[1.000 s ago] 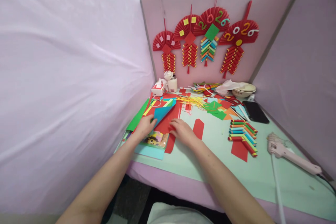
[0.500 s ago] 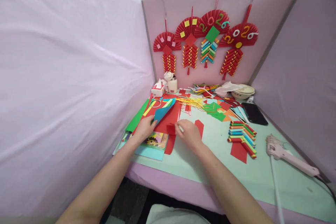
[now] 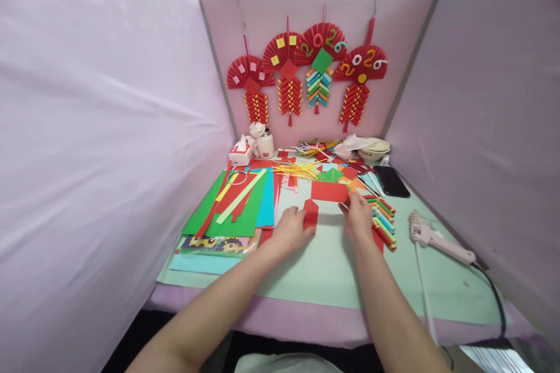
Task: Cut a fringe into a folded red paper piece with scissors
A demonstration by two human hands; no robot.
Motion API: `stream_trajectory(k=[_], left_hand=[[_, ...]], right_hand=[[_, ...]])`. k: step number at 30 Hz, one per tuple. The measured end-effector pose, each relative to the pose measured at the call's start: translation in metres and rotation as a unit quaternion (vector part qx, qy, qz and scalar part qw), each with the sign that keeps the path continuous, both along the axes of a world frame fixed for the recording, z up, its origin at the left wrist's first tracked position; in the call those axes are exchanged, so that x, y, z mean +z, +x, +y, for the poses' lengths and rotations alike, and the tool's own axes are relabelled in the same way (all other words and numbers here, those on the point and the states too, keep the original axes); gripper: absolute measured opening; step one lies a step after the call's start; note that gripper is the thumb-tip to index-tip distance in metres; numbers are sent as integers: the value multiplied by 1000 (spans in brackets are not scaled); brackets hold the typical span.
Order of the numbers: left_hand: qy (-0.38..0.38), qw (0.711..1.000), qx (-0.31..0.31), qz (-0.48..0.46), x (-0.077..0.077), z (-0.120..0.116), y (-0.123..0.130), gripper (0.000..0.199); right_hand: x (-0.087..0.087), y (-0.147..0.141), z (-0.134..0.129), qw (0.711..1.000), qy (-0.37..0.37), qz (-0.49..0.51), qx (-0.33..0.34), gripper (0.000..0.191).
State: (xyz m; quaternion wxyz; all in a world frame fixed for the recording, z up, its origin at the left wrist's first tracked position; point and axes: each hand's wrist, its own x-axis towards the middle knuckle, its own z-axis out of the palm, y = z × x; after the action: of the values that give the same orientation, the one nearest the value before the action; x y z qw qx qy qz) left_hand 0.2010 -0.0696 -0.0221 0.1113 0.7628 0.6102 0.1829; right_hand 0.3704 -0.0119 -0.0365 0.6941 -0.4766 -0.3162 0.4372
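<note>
Near the table's middle, my right hand (image 3: 359, 217) pinches a red paper rectangle (image 3: 329, 191) by its right end. The rectangle is held a little above the table and points left. My left hand (image 3: 292, 232) is low over the table, thumb and fingers apart, beside a smaller red paper piece (image 3: 311, 214) with a pointed top. Whether the fingertips touch that piece I cannot tell. Just right of my right hand lie several joined colourful paper rolls (image 3: 382, 218), partly hidden by it.
Stacked coloured sheets (image 3: 258, 195) with loose strips lie at left. Yellow strips (image 3: 301, 171), green paper scraps (image 3: 329, 175) and a black phone (image 3: 391, 180) lie farther back. A glue gun (image 3: 441, 242) with its cord is at right. Red fan decorations (image 3: 321, 44) hang behind.
My left hand has let go of the lifted sheets, which now lie flat, and moved right. My right hand has moved right and up with the red paper. The view has shifted right.
</note>
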Motion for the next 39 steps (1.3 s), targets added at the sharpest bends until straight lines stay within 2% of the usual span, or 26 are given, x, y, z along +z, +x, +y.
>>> stream_trajectory(k=[3,6,10,14,18,21,24,26,29,31,32,35,36,37,38,39], left_hand=[[-35,996,80,25,-4,17,28,47],[-69,990,117,27,1,27,39,50],[-82,990,112,7,5,32,34,56],[-84,991,99,-31,-2,30,28,75],[-55,992,69,-89,-8,28,20,71],[-9,984,66,-168,-3,27,-2,66],[41,978,94,-182,13,31,-44,61],[62,978,130,-153,26,36,-79,60],[38,976,192,-98,38,46,-126,60],[21,977,204,-60,41,50,-146,63],[23,971,234,-33,42,50,-150,67],[113,946,303,0,40,48,-139,68],[145,946,288,-27,39,47,-128,63],[142,955,249,-82,38,45,-115,59],[117,959,204,-160,37,44,-99,57],[75,950,166,-253,35,44,-83,55]], right_hand=[[-3,0,-1,1000,8,-9,-3,22],[-5,2,0,1000,15,-21,-4,23],[-8,3,2,999,20,-32,3,24],[-9,3,1,999,22,-35,8,23],[-9,4,2,999,16,-34,0,23],[-9,5,3,999,8,-33,-3,23],[-8,4,3,999,3,-32,1,23],[-8,2,2,999,4,-32,5,23],[-5,0,1,999,5,-37,10,23],[-5,0,0,999,2,-42,10,23],[-5,-1,1,999,1,-44,11,23],[-7,-1,2,998,2,-54,18,24],[-7,-2,2,998,3,-56,20,25],[-8,-2,2,998,5,-59,23,25],[-8,-3,1,998,6,-62,27,26],[-9,-3,1,997,8,-65,32,27]])
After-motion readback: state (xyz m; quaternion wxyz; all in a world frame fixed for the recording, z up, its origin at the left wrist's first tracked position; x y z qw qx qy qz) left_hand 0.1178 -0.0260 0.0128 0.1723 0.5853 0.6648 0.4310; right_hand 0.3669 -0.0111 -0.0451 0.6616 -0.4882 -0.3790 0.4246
